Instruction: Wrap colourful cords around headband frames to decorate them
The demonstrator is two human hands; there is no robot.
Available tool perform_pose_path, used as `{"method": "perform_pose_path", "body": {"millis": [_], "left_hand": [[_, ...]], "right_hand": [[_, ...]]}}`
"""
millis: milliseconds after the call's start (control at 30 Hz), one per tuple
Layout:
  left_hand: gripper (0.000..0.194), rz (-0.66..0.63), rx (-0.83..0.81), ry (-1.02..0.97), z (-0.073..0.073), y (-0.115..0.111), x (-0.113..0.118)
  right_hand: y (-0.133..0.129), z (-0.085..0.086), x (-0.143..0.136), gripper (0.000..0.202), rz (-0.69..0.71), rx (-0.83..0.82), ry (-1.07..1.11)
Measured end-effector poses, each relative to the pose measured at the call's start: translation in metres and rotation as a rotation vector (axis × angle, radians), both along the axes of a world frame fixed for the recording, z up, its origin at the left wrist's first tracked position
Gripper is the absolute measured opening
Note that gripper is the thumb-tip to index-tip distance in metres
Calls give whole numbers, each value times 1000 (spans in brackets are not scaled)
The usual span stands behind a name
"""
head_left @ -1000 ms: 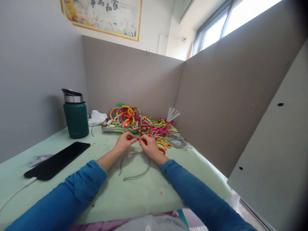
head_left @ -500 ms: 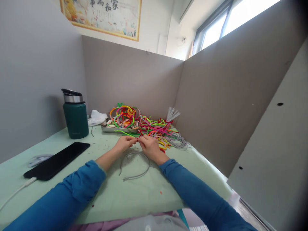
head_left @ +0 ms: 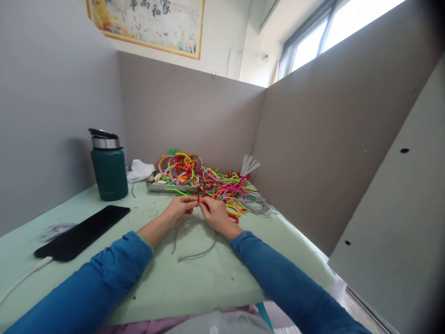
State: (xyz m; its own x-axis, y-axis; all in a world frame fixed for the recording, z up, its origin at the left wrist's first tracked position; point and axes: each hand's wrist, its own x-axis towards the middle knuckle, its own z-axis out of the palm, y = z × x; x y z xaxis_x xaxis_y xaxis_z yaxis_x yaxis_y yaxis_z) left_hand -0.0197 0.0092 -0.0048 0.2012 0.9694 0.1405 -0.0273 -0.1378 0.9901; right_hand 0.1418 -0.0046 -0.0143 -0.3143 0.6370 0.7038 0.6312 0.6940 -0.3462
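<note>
Fingertips of both hands nearly meet over the middle of the table, pinching a small red fuzzy stem [head_left: 198,198]. My left hand [head_left: 181,207] is closed on it from the left, and my right hand [head_left: 214,212] is closed on it from the right. Much of the stem is hidden by the fingers. Just below the hands, a thin grey headband [head_left: 198,254] lies on the table. Behind them is a tangled pile of colourful fuzzy stems [head_left: 225,183], and yellow and red loops lie beside my right hand.
A metal tray [head_left: 174,188] holds shells and colourful rings. Grey bands [head_left: 257,204] lie at the right. On the left are a green bottle [head_left: 109,174], a black phone [head_left: 83,232] with a cable and white tissue [head_left: 140,170]. Grey partitions [head_left: 191,106] surround the green-covered table [head_left: 208,292].
The fingers have shifted slightly, and more of the red stem now shows between and above the fingertips. My right hand has turned a little. The headband has not moved.
</note>
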Motion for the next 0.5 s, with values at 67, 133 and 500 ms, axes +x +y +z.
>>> {"method": "perform_pose_path", "body": {"millis": [67, 133, 500], "left_hand": [[37, -14, -1, -13, 0, 1, -1], [35, -29, -6, -27, -1, 1, -1], [30, -12, 57, -12, -5, 6, 1]], "right_hand": [[0, 0, 0, 19, 2, -23, 16], [0, 0, 0, 19, 9, -44, 29], [11, -8, -3, 17, 54, -163, 132]]}}
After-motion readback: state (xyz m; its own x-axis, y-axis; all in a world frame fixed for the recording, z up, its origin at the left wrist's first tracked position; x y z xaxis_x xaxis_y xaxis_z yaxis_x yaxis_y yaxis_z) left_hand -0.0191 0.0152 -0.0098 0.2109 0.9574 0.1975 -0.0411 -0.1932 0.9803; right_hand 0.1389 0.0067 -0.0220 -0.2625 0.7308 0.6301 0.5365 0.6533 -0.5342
